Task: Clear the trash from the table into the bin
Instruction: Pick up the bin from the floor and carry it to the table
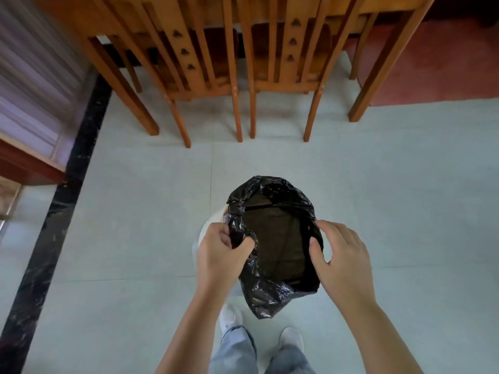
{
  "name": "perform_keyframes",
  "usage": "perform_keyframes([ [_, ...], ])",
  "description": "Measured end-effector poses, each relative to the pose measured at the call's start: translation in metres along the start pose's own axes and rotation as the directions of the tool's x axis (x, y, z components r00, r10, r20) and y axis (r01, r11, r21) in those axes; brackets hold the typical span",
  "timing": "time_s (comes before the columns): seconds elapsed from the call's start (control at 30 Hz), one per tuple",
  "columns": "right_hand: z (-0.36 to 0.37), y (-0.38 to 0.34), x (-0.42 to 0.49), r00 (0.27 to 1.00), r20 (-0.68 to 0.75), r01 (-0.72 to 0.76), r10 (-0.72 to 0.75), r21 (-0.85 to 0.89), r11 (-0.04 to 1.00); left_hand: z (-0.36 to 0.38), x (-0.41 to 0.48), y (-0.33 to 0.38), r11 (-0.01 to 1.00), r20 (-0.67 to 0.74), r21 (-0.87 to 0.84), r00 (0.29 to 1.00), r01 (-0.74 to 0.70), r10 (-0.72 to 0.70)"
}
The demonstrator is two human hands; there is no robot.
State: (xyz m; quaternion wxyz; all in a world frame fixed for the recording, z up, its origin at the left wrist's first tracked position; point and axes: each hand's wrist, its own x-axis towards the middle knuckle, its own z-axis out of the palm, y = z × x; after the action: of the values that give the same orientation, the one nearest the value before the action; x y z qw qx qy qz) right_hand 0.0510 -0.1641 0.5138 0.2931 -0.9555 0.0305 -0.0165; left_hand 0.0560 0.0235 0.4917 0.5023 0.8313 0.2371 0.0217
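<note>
Head view, looking down: bin [209, 225] sits lower centre of frame on pale tiled floor [135, 225], white w/ only a sliver of its rim showing at left, rest covered by a black bin bag [270, 292] lining it. Bag mouth is spread open, dark inside, contents can't be made out. Left hand [221, 252] is closed, pinching a bunched fold of bag at the left rim btwn thumb and fingers. Right hand [343, 260] at the right rim, fingers curled over the bag edge w/ thumb inside the mouth, touching the plastic; firm grip or just resting, can't tell. Loose bag end hangs over the near side of bin, toward the person's feet: white shoes [291, 340] and light jeans at bottom centre, just beside the bin. Top of frame: two wooden chairs [243, 85] side by side, pushed under a wooden bench [388, 66], legs well apart from the bin w/ bare floor between. Black marble strip [62, 211] runs diagonally down the left; wall and wooden furniture edge at far left, blurred. Red floor patch [445, 63] upper right. Bench top out of view.
</note>
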Motion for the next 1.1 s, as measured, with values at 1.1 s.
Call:
perform_keyframes([
  [1.1, -0.146, -0.167, 0.063, 0.984, -0.115, 0.123, -0.132, -0.085, 0.989, -0.186, 0.061, 0.171, 0.966, -0.098, -0.208, 0.986, -0.154, 0.136],
])
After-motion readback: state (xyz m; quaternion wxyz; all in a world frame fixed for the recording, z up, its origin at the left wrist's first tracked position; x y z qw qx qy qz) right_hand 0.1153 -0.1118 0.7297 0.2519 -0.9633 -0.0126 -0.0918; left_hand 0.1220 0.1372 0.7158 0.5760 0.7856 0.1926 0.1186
